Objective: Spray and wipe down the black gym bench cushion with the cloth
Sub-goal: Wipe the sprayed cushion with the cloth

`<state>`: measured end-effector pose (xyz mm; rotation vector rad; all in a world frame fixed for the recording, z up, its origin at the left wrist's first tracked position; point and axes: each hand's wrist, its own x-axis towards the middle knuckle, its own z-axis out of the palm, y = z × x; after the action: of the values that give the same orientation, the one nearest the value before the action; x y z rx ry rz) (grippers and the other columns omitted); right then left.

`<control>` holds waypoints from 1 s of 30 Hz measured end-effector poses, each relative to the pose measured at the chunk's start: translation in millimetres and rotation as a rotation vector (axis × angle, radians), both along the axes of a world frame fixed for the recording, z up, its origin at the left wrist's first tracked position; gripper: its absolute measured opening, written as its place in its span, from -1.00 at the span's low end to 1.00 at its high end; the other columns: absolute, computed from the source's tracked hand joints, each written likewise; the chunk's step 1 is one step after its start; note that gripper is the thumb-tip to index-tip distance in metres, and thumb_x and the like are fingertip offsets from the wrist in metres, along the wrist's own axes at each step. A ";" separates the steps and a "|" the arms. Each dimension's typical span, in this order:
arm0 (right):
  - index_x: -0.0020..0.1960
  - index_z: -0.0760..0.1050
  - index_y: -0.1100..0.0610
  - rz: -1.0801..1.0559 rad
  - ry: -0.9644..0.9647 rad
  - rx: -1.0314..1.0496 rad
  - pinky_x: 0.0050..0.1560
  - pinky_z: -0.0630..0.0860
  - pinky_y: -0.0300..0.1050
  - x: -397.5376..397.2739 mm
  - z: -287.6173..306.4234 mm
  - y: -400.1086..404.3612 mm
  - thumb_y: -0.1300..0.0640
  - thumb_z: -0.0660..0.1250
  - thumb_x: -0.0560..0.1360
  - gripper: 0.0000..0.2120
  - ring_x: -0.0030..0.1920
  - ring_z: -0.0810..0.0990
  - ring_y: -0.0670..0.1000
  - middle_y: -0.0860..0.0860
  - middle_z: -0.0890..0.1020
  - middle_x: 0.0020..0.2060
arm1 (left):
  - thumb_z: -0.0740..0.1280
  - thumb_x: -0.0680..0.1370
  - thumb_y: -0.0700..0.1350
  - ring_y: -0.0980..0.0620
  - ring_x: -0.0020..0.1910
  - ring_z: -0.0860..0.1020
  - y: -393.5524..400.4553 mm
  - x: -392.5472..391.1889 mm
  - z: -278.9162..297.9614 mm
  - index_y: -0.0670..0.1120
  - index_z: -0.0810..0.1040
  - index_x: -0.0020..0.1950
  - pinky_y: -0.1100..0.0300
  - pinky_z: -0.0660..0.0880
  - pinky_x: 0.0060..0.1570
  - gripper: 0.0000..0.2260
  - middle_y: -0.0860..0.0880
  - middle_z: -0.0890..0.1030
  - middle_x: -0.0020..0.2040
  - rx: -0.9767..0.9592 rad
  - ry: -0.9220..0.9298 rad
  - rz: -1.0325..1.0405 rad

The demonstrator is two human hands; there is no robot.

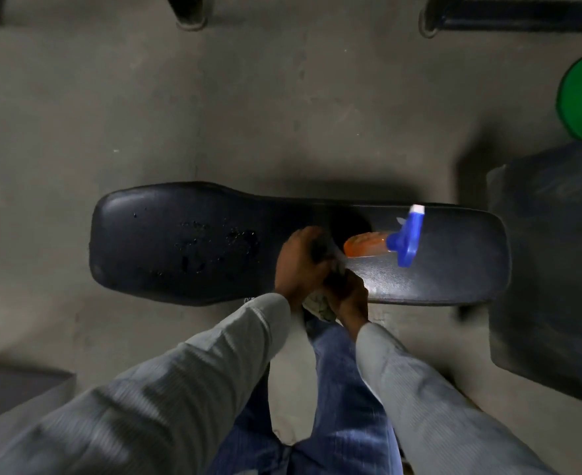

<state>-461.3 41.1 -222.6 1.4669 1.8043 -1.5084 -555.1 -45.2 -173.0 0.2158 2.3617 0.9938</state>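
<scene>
Head: left hand (298,265), right hand (346,296) both clutch cloth (318,305) at cushion (180,241) near edge

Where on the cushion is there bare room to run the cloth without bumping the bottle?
The wide end of the bench cushion, past the droplets, is bare. So is the near strip below the spray bottle. The middle is crowded: left hand and right hand bunch the cloth beside the bottle.

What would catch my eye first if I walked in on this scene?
Probably the spray bottle, orange with a bright blue trigger, lying on the black bench cushion right of centre. Next, the left hand and right hand bunching a cloth at the near edge, beside wet droplets.
</scene>
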 end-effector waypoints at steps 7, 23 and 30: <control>0.43 0.54 0.07 0.293 -0.005 0.048 0.33 0.60 0.07 -31.9 -8.0 -12.3 0.05 0.54 0.55 -0.52 0.33 0.65 0.22 0.14 0.69 0.31 | 0.37 0.46 0.02 -0.04 0.00 0.62 -56.2 19.7 -19.7 -0.07 0.62 0.20 0.01 0.57 0.00 -0.65 -0.07 0.65 0.05 -0.093 -0.026 0.239; 0.52 0.43 0.00 0.689 0.433 0.294 0.32 0.63 0.12 -58.4 -15.5 -69.1 0.18 0.42 0.62 -0.50 0.43 0.54 0.12 0.05 0.51 0.47 | 0.40 0.66 -0.18 0.19 -0.03 0.66 -121.3 41.0 -55.0 -0.16 0.65 0.18 0.44 0.56 -0.12 -0.88 -0.01 0.70 0.00 0.128 -0.121 0.841; 0.67 0.32 0.18 1.301 0.754 0.745 0.68 0.26 0.24 -56.3 -71.6 -81.2 0.06 0.19 0.74 -0.47 0.67 0.32 0.23 0.20 0.37 0.66 | 0.37 0.68 -0.14 0.14 0.03 0.64 -139.1 41.0 -90.7 -0.05 0.68 0.22 0.12 0.61 0.09 -0.84 0.03 0.70 0.06 0.069 0.066 0.823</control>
<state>-517.7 -40.2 -294.2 -0.4265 2.9487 -0.6538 -514.1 -184.3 -263.7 -0.7697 2.5022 1.4343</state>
